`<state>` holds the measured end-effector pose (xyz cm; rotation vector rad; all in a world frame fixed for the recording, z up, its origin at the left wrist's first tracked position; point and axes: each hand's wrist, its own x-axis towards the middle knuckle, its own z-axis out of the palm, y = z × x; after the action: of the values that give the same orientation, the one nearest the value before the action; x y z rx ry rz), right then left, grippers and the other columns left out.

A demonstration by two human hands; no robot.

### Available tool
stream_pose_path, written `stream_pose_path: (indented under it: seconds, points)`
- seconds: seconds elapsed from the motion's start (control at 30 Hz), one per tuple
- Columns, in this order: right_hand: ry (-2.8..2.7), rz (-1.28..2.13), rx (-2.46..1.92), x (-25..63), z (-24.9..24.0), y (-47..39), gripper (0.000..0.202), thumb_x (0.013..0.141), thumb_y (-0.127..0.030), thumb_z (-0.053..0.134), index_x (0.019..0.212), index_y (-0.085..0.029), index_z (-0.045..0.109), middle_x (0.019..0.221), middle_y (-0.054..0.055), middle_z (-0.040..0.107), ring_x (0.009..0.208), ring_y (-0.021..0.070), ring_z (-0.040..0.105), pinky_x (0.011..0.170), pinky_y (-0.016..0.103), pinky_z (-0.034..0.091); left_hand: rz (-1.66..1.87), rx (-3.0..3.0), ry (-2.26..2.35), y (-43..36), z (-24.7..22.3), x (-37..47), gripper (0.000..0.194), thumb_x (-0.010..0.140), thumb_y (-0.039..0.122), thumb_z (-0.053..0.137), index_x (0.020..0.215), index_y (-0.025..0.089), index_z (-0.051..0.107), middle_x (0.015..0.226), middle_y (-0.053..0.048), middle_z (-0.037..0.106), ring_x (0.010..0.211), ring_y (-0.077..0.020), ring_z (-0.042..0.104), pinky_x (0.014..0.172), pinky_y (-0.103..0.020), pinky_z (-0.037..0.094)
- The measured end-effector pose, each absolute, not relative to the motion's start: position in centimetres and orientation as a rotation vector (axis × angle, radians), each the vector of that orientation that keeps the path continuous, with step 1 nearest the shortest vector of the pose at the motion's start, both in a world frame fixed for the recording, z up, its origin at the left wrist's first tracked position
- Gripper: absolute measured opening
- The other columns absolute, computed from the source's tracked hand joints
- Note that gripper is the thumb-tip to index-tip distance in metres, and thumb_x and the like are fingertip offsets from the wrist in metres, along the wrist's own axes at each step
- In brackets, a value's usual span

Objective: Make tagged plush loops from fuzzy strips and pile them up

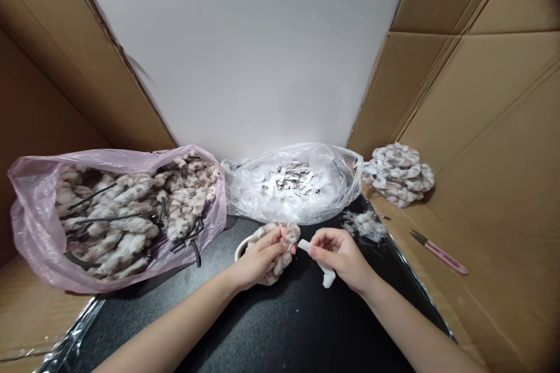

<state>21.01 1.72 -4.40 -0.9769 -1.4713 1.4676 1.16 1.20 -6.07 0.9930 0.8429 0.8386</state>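
Site type: small makeshift workshop stn., prob. for textile handwork. Brown cardboard panels stand L & R; a plain white panel closes the rear. Black bench has shiny film along its side edges. Stock sits in bags, not cabinets: pink bag w/ fluffy pcs. and dark strips, clear bag w/ many small white & brown slips. Pink-handled snips lie on cardboard at R, nr. a fluffy heap. Loose fluff on bench surface. Left hand holds a fluffy pc., right hand a white strip, consistent w/ manual work.
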Motion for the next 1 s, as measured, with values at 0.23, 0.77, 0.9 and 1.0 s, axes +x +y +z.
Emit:
stream_pose_path:
  seconds: [0.23,0.77,0.9,1.0]
  points:
    - [-1.468,1.383,-1.019,21.1,-6.2,1.7,0.026,0.074,-0.042,0.074,0.071,-0.017,0.065,0.063,0.0,0.059,0.059,0.0115,0.05,0.057,0.026,0.043,0.93,0.893,0.795,1.2,-7.3,1.6,0.033,0.078,0.038,0.074,0.085,0.018,0.049,0.066,0.004,0.056,0.053,-0.0063,0.051,0.05,-0.017,0.04]
    - [-1.551,0.811,-0.946,19.1,-7.9,-0.5,0.086,0.075,-0.012,0.071,0.14,-0.039,0.022,0.137,0.009,0.035,0.083,0.0123,0.067,0.108,0.05,0.037,0.961,0.972,0.796,0.3,-6.8,2.6,0.036,0.078,0.041,0.073,0.085,0.019,0.045,0.071,0.005,0.055,0.06,-0.0067,0.05,0.058,-0.02,0.039]
    - [-1.5,0.854,-0.932,19.0,-7.5,-0.5,0.079,0.076,-0.012,0.068,0.138,-0.038,0.025,0.139,0.01,0.03,0.072,0.008,0.063,0.092,0.042,0.051,0.93,0.99,0.735,0.2,-6.7,2.4,0.034,0.079,0.04,0.073,0.088,0.019,0.047,0.079,0.002,0.058,0.07,-0.0093,0.056,0.065,-0.023,0.043]
    - [-1.469,0.913,-0.919,19.0,-7.1,-0.5,0.08,0.075,-0.012,0.067,0.137,-0.037,0.023,0.134,0.01,0.036,0.07,0.008,0.062,0.085,0.038,0.054,0.862,1.023,0.727,0.1,-6.6,2.1,0.037,0.073,0.037,0.078,0.09,0.02,0.05,0.08,0.001,0.057,0.071,-0.0102,0.056,0.065,-0.023,0.044]
